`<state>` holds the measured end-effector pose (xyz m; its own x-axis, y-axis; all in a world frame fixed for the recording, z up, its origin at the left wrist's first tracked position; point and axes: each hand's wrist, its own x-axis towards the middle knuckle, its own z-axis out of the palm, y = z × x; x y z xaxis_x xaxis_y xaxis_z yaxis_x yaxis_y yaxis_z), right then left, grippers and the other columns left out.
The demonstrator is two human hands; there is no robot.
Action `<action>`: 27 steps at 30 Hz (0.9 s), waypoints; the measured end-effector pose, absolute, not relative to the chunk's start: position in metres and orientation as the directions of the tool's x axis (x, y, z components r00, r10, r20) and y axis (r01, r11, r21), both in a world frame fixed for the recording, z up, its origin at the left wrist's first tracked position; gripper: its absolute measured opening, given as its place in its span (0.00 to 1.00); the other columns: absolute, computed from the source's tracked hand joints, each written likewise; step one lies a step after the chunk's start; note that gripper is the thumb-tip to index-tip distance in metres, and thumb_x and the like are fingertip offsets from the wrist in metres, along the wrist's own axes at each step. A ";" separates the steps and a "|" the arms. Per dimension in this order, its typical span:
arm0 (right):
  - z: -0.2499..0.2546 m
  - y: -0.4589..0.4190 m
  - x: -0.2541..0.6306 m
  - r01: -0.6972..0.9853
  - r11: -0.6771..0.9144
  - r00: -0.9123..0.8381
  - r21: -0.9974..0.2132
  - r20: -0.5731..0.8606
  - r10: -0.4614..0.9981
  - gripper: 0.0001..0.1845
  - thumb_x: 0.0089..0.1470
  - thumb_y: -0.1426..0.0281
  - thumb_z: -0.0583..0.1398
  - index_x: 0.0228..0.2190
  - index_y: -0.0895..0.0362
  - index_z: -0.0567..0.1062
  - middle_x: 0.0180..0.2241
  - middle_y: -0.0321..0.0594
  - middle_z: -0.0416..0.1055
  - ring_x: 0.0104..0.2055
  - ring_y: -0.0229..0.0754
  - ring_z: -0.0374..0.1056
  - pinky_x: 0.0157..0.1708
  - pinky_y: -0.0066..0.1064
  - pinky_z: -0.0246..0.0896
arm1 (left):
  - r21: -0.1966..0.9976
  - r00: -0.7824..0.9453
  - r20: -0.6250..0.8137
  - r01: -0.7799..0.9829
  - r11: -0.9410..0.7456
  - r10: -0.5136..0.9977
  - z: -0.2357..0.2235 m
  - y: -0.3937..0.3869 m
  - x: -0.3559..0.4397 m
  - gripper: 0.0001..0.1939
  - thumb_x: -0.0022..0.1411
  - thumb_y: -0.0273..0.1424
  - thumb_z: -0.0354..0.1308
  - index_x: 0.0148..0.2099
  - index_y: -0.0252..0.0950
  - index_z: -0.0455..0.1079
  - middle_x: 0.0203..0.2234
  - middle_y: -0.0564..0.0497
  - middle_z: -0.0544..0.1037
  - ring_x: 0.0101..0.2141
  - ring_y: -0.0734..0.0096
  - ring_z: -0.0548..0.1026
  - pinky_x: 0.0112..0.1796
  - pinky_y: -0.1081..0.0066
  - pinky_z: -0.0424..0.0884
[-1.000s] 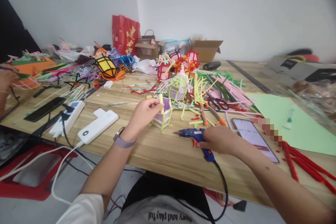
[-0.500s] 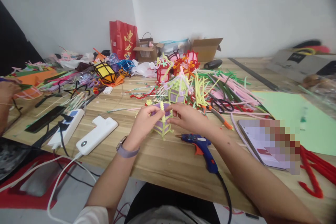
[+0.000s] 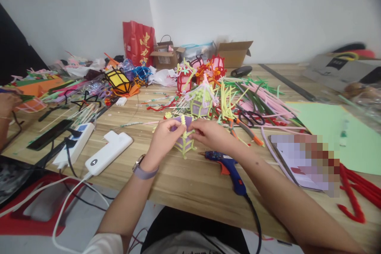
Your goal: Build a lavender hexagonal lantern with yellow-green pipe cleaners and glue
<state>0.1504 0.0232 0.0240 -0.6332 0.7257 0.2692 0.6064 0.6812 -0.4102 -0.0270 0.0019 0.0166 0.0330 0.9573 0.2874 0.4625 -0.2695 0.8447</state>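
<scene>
A small purple lantern (image 3: 185,149) framed in pale yellow pipe cleaner stands on the wooden table between my hands. My left hand (image 3: 168,135) is closed on its left side, thumb and forefinger pinching by the knobbly yellow strip at the top. From the right, my right hand (image 3: 208,133) has its fingertips pinched against the lantern's upper edge; they partly cover it. Just right of the lantern lies a blue hot glue gun (image 3: 228,164), its nozzle pointing left. Behind, a similar purple and yellow lantern (image 3: 201,108) has a pink-tipped top.
Orange-handled pliers (image 3: 251,131), black scissors (image 3: 253,118) and piles of pipe cleaners (image 3: 264,99) lie at the right. A phone (image 3: 297,162) rests on green paper's near side. A white power bank (image 3: 109,152) and power strip (image 3: 74,145) sit left. Another person's hand (image 3: 7,107) is at the far left.
The fingers of my right hand have shifted slightly at the lantern's edge. My left hand keeps its pinch, and the lantern stays in place.
</scene>
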 end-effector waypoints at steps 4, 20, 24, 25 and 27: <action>0.024 0.023 0.150 0.606 0.692 -0.639 -0.393 0.278 0.717 0.05 0.54 0.76 0.60 0.35 0.58 0.76 0.27 0.36 0.66 0.29 0.37 0.60 0.31 0.26 0.51 | 0.822 0.036 0.311 0.492 -0.288 0.950 0.015 0.002 -0.028 0.10 0.54 0.33 0.55 0.23 0.36 0.69 0.20 0.54 0.72 0.26 0.71 0.67 0.29 0.72 0.63; 0.018 0.025 0.152 0.589 0.720 -0.664 -0.366 0.290 0.690 0.06 0.57 0.75 0.58 0.36 0.57 0.75 0.33 0.41 0.69 0.36 0.41 0.65 0.35 0.29 0.54 | 0.735 0.060 0.379 0.586 -0.340 0.923 0.017 0.003 -0.030 0.10 0.54 0.30 0.54 0.21 0.37 0.65 0.20 0.55 0.70 0.28 0.70 0.67 0.33 0.70 0.62; 0.017 0.025 0.152 0.590 0.720 -0.666 -0.366 0.284 0.690 0.07 0.57 0.75 0.58 0.37 0.57 0.75 0.34 0.41 0.70 0.36 0.41 0.65 0.35 0.29 0.54 | 0.715 0.067 0.397 0.603 -0.354 0.915 0.017 0.004 -0.031 0.10 0.54 0.29 0.55 0.20 0.38 0.65 0.20 0.55 0.71 0.28 0.69 0.68 0.35 0.68 0.62; 0.017 0.025 0.152 0.592 0.719 -0.666 -0.364 0.283 0.691 0.07 0.57 0.74 0.58 0.37 0.57 0.75 0.34 0.41 0.70 0.36 0.42 0.66 0.36 0.29 0.54 | 0.712 0.069 0.401 0.604 -0.358 0.913 0.017 0.004 -0.031 0.11 0.53 0.28 0.55 0.20 0.38 0.65 0.20 0.55 0.71 0.28 0.69 0.68 0.36 0.68 0.62; 0.017 0.025 0.152 0.588 0.724 -0.669 -0.361 0.287 0.686 0.06 0.58 0.74 0.57 0.37 0.57 0.75 0.34 0.41 0.70 0.37 0.42 0.66 0.36 0.29 0.55 | 0.708 0.074 0.403 0.606 -0.362 0.912 0.018 0.004 -0.031 0.11 0.54 0.28 0.55 0.20 0.38 0.65 0.19 0.56 0.71 0.28 0.69 0.68 0.36 0.68 0.62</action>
<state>0.1525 0.0250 0.0170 -0.6689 0.6859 0.2867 0.5878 0.7241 -0.3609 -0.0312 0.0036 0.0176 0.0741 0.9120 0.4034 0.6062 -0.3624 0.7080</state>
